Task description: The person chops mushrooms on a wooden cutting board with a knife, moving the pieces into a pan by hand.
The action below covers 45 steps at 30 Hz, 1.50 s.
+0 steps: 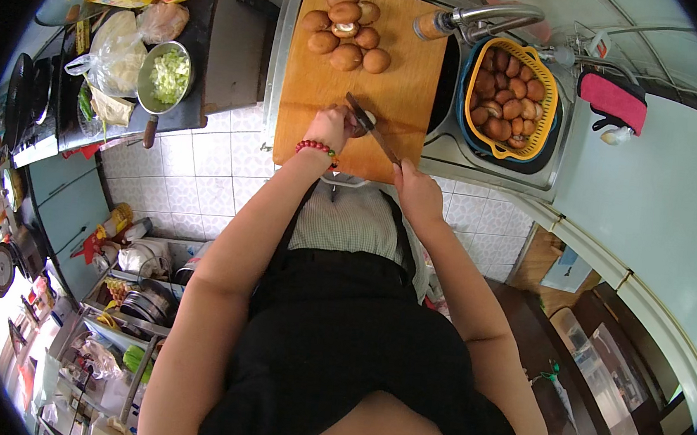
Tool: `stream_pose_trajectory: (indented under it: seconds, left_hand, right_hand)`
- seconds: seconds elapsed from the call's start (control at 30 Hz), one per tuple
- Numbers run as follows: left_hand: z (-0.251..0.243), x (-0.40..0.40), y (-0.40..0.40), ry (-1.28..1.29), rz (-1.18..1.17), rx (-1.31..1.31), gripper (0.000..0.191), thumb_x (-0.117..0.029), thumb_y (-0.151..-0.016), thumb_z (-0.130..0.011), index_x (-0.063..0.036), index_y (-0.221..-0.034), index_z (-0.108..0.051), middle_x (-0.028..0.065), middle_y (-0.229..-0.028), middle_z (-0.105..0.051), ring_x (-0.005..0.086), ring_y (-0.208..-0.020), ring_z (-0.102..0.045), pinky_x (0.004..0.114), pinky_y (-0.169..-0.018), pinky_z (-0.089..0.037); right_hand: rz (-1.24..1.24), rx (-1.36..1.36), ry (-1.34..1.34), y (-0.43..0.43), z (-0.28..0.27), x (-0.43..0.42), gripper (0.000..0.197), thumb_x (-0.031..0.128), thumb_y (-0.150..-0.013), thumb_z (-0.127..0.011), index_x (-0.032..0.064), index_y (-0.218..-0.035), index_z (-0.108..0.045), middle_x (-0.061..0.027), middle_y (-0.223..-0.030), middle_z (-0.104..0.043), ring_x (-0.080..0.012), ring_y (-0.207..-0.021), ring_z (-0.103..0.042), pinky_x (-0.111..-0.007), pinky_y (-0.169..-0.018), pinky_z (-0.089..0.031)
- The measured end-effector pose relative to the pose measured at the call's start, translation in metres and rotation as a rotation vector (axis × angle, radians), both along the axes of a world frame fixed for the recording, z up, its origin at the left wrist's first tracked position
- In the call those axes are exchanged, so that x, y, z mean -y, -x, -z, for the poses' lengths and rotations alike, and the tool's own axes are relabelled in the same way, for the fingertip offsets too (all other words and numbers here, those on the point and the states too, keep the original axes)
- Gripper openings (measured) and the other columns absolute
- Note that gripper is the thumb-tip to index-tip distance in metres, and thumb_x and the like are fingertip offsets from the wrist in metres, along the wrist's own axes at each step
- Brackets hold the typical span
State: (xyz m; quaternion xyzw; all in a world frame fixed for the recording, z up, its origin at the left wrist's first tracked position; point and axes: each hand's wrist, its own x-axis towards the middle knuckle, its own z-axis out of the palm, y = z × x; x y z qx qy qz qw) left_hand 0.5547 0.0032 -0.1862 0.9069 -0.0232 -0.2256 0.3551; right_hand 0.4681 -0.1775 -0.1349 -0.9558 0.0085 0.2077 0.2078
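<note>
A wooden cutting board (pixel 309 99) lies before me over the sink. In my right hand (pixel 418 192) is the handle of a kitchen knife (pixel 385 144), its blade slanting up and left across the board. My left hand (pixel 330 126), with a red bead bracelet at the wrist, grips a brown mushroom (pixel 357 130) against the board beside the blade. The fingers and knife partly hide it. A pale mushroom piece (pixel 370 118) shows just past the blade. Several whole brown-capped mushrooms (pixel 346 57) sit in a group at the board's far end.
Right of the board, a yellow plastic basket (pixel 549 114) full of mushrooms stands in the sink (pixel 555 167) within a blue basin. The faucet (pixel 497 13) reaches over the board's far right corner. On the left counter, a pan (pixel 142 78) holds chopped greens, near plastic bags (pixel 117 51).
</note>
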Motion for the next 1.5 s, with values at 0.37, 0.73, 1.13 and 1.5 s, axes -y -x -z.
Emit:
stream_pose_trajectory:
  seconds: [0.37, 0.73, 1.13, 1.5]
  left_hand:
    - [0.006, -0.003, 0.001, 0.038, -0.029, -0.07, 0.011, -0.011, -0.075, -0.059, -0.0042, -0.082, -0.064, 0.0179, -0.082, -0.063, 0.0315, -0.08, -0.061, 0.038, -0.07, -0.051]
    - [-0.001, -0.001, 0.001, -0.054, -0.02, -0.06, 0.008, -0.008, -0.073, -0.061, -0.0044, -0.08, -0.063, 0.0159, -0.084, -0.063, 0.0304, -0.08, -0.061, 0.037, -0.073, -0.05]
    - [0.01, -0.007, 0.002, -0.037, -0.015, -0.029, 0.008, -0.006, -0.072, -0.061, -0.0033, -0.08, -0.063, 0.0148, -0.081, -0.064, 0.0292, -0.078, -0.062, 0.035, -0.07, -0.05]
    - [0.002, -0.006, 0.002, -0.006, -0.064, -0.073, 0.008, -0.007, -0.072, -0.062, -0.0036, -0.079, -0.063, 0.0127, -0.08, -0.065, 0.0286, -0.077, -0.062, 0.035, -0.069, -0.051]
  right_hand:
    - [-0.057, -0.046, 0.037, 0.0, -0.02, -0.01, 0.017, 0.021, -0.087, -0.047, 0.0036, -0.084, -0.048, -0.0188, -0.063, -0.058, -0.0359, -0.058, -0.058, -0.045, -0.051, -0.046]
    - [-0.04, -0.105, 0.074, 0.001, 0.0, -0.014, 0.024, 0.025, -0.088, -0.045, 0.0029, -0.096, -0.051, -0.0206, -0.065, -0.059, -0.0362, -0.059, -0.059, -0.046, -0.052, -0.047]
    - [-0.008, 0.022, 0.007, 0.004, -0.025, -0.007, 0.022, 0.025, -0.088, -0.046, 0.0049, -0.08, -0.048, -0.0187, -0.058, -0.057, -0.0355, -0.054, -0.058, -0.045, -0.049, -0.046]
    - [-0.061, -0.082, 0.045, -0.01, -0.025, -0.017, 0.018, 0.021, -0.087, -0.045, 0.0031, -0.085, -0.05, -0.0196, -0.061, -0.058, -0.0369, -0.059, -0.059, -0.047, -0.053, -0.046]
